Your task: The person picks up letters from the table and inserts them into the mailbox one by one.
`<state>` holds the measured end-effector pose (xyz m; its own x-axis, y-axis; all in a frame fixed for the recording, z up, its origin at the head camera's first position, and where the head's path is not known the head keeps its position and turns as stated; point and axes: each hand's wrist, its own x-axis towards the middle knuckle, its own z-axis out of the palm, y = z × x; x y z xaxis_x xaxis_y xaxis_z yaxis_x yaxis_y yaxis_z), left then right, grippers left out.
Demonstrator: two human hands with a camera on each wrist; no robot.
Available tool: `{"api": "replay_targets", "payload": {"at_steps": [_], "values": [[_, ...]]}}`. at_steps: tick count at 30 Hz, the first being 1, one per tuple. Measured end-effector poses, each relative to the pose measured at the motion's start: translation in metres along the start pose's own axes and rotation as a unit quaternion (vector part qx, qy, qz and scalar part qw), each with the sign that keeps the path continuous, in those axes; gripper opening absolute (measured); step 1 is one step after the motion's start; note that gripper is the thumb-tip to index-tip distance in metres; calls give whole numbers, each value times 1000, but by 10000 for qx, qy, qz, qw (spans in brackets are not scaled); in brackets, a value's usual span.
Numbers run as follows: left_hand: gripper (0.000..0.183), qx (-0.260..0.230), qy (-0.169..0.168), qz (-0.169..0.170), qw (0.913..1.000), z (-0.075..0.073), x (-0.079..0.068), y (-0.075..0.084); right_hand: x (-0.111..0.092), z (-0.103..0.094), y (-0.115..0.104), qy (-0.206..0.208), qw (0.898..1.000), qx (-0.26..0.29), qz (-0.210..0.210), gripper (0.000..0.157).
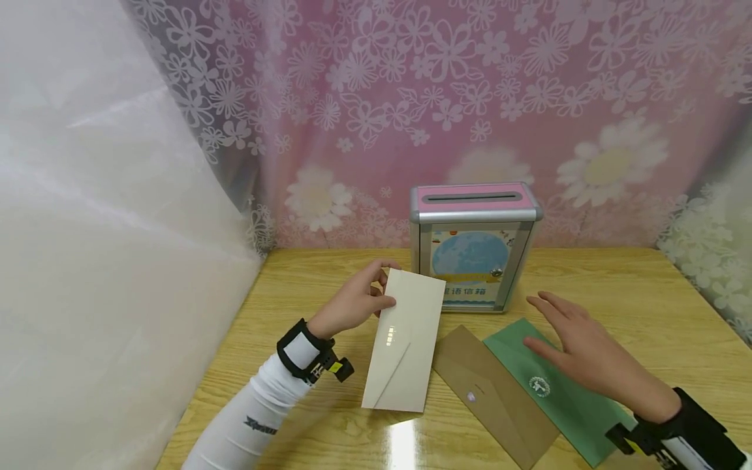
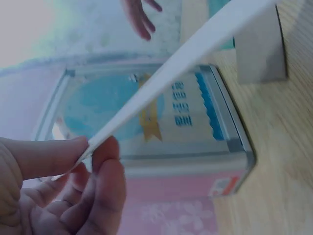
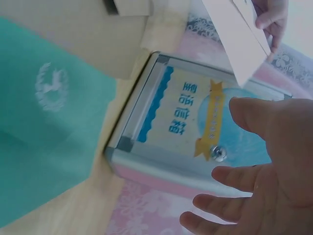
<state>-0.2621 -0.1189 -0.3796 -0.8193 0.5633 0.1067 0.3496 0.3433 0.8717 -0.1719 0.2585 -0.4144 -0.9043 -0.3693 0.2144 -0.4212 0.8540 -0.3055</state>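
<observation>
My left hand pinches a cream envelope by its upper left edge, thumb on the near face. In the left wrist view the envelope shows nearly edge-on between thumb and fingers. Above the green envelope hovers my right hand, fingers spread and holding nothing. A brown envelope lies beside the green one on the table, overlapping or touching along its edge. Behind the cream envelope stands a pink and silver mailbox, with a long slot in its top and a round lock on its front.
The wooden table carries the mailbox near its back edge. A pink floral curtain hangs just behind it. On the left a white sheet slopes down along the table's edge.
</observation>
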Motion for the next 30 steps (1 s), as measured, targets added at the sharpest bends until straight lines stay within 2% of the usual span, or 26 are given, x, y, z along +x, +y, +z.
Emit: {"api": "replay_targets", "payload": {"at_steps": [8, 14, 17, 21, 27, 30], "values": [[48, -99, 85, 900, 9959, 18, -1, 34, 9, -4, -21, 28, 9991, -232, -341, 71], [46, 282, 309, 1583, 9865, 32, 2, 50, 15, -6, -42, 53, 9981, -68, -602, 64], [47, 526, 478, 1933, 9786, 39, 4, 57, 19, -7, -50, 177, 9972, 107, -726, 51], [48, 738, 701, 2334, 9670, 46, 8, 64, 23, -10, -57, 336, 9958, 365, -764, 24], [50, 857, 1120, 2581, 9558, 52, 14, 71, 24, -21, -61, 679, 9925, 922, -436, 9], [55, 798, 1388, 2652, 9508, 52, 18, 74, 25, -29, -62, 981, 9891, 999, -451, 4]]}}
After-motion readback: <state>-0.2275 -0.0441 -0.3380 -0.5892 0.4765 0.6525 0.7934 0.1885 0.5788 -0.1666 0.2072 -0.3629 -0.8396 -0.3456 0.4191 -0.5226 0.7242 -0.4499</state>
